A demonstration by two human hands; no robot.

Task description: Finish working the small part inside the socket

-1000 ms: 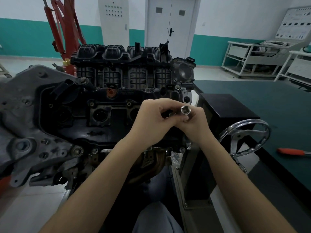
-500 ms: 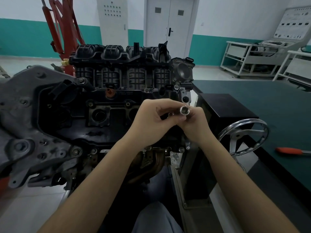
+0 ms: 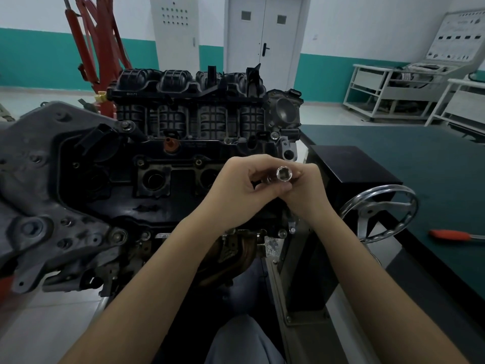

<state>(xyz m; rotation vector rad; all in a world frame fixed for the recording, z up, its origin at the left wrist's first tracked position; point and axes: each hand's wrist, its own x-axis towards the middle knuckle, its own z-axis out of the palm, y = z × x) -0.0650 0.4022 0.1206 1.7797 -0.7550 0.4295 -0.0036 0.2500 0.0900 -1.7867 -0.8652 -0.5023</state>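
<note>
Both hands meet in front of a black engine [image 3: 183,153] mounted on a stand. My right hand [image 3: 307,193] pinches a shiny chrome socket [image 3: 284,175], whose open end faces the camera. My left hand [image 3: 236,187] grips the metal tool shaft behind the socket with curled fingers; most of that shaft is hidden by the hands. The hands hover over the right part of the engine's valve cover, near the spark plug wells [image 3: 154,179].
A chrome handwheel [image 3: 380,214] sits right of the hands on the stand, beside a black box [image 3: 349,169]. A green-topped bench [image 3: 420,158] carries a red-handled tool [image 3: 451,235]. A red hoist [image 3: 97,48], a grey cabinet, doors and white trolleys [image 3: 388,93] stand behind.
The hands stay together on the socket; it has shifted very slightly and its open end is turned a little more toward the camera.
</note>
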